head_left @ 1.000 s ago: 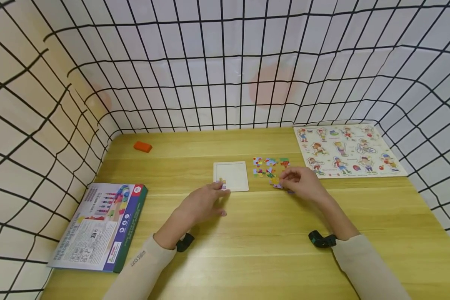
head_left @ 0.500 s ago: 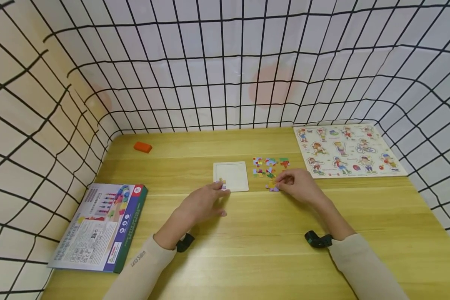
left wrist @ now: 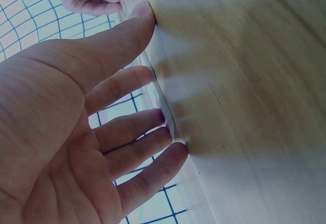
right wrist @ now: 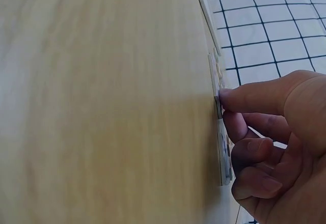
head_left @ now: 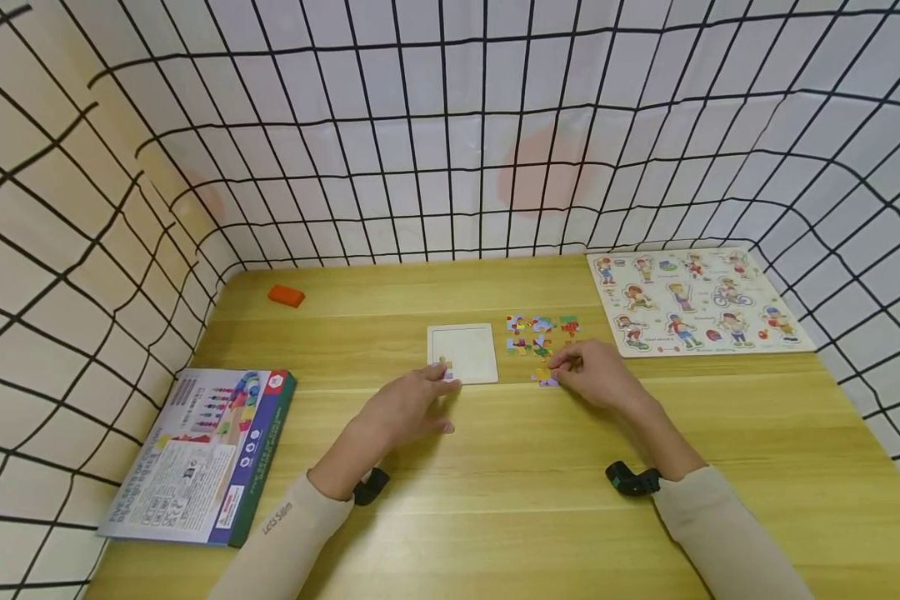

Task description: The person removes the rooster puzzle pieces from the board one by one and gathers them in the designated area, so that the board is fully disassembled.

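In the head view, a small white square puzzle tray (head_left: 474,350) lies mid-table, with a jigsaw piece in its near left corner. My left hand (head_left: 407,408) rests at that corner, its fingertips on the piece and the tray's near edge. Its fingers look extended and slightly spread in the left wrist view. To the right of the tray lie several colourful jigsaw pieces (head_left: 540,325) in loose rows. My right hand (head_left: 600,375) has thumb and forefinger pinched at a yellow and purple jigsaw piece (head_left: 544,377) in the nearest row; the fingers partly hide it.
A board with pictures of children (head_left: 701,304) lies at the back right. At the left stands a boxed toy set (head_left: 202,454), lying flat. An orange block (head_left: 286,295) sits at the back left. White black-grid cloth (head_left: 420,167) walls the table's back and sides.
My right hand has moved a little left and toward me, from the right end of the nearest row, bringing a jigsaw piece along the table. The left hand has stayed put.
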The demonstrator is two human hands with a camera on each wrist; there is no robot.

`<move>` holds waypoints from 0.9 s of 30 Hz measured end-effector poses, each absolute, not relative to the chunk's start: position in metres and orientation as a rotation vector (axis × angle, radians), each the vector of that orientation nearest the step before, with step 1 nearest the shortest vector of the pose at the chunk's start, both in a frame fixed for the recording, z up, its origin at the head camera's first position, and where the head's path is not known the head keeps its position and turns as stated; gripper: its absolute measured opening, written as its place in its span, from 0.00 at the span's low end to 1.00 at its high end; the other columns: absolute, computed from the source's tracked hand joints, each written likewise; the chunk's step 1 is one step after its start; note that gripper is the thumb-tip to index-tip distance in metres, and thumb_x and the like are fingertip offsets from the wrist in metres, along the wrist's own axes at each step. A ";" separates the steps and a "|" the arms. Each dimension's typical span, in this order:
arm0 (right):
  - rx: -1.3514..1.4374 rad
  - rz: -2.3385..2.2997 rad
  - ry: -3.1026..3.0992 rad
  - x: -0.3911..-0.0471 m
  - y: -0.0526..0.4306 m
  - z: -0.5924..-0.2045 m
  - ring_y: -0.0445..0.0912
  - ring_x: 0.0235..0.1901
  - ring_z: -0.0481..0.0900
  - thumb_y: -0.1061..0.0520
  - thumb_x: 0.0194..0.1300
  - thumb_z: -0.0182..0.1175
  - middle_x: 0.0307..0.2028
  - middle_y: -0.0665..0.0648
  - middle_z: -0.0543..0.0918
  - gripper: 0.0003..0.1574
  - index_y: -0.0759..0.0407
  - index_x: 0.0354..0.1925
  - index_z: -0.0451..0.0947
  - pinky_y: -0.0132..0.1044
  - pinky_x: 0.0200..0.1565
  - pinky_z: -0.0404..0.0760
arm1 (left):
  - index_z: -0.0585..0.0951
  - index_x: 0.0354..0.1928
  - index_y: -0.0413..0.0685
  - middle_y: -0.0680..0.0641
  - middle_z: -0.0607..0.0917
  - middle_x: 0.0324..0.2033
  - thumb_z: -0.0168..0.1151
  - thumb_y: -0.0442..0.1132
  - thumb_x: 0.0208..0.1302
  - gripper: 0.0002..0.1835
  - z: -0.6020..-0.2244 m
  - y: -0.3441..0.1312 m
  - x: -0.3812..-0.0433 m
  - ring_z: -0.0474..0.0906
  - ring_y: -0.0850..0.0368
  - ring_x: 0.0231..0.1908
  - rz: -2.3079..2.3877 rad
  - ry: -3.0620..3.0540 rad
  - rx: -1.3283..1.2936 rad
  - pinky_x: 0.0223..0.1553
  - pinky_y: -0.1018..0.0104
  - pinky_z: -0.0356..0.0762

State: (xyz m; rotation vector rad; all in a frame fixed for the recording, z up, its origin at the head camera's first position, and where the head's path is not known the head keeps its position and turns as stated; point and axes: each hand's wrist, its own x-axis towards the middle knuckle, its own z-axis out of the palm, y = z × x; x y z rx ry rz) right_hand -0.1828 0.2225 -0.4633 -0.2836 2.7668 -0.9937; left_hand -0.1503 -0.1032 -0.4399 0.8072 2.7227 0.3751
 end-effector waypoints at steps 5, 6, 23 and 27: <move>-0.284 -1.015 2.741 -0.181 0.223 -0.461 0.45 0.35 0.79 0.59 0.70 0.65 0.36 0.54 0.87 0.07 0.58 0.43 0.88 0.37 0.39 0.77 | 0.76 0.72 0.53 0.41 0.65 0.77 0.75 0.51 0.62 0.36 -0.439 -0.102 -0.148 0.64 0.43 0.76 0.397 2.723 0.796 0.74 0.49 0.68; -0.284 -1.026 2.738 -0.181 0.223 -0.461 0.46 0.35 0.79 0.58 0.71 0.65 0.36 0.54 0.86 0.07 0.58 0.43 0.88 0.38 0.39 0.77 | 0.76 0.72 0.52 0.41 0.65 0.77 0.75 0.50 0.62 0.36 -0.439 -0.102 -0.148 0.64 0.43 0.76 0.403 2.723 0.795 0.74 0.49 0.68; -0.357 -1.153 2.785 -0.190 0.203 -0.458 0.46 0.32 0.79 0.54 0.72 0.65 0.36 0.54 0.88 0.08 0.57 0.44 0.86 0.38 0.38 0.78 | 0.74 0.73 0.52 0.41 0.67 0.76 0.76 0.48 0.59 0.39 -0.442 -0.102 -0.144 0.65 0.43 0.75 0.457 2.766 0.782 0.72 0.49 0.70; -0.370 -1.203 2.769 -0.193 0.188 -0.456 0.45 0.31 0.79 0.54 0.71 0.65 0.37 0.54 0.88 0.10 0.57 0.46 0.87 0.36 0.36 0.78 | 0.75 0.72 0.53 0.40 0.67 0.76 0.76 0.50 0.60 0.38 -0.444 -0.105 -0.143 0.67 0.41 0.74 0.480 2.784 0.785 0.71 0.47 0.71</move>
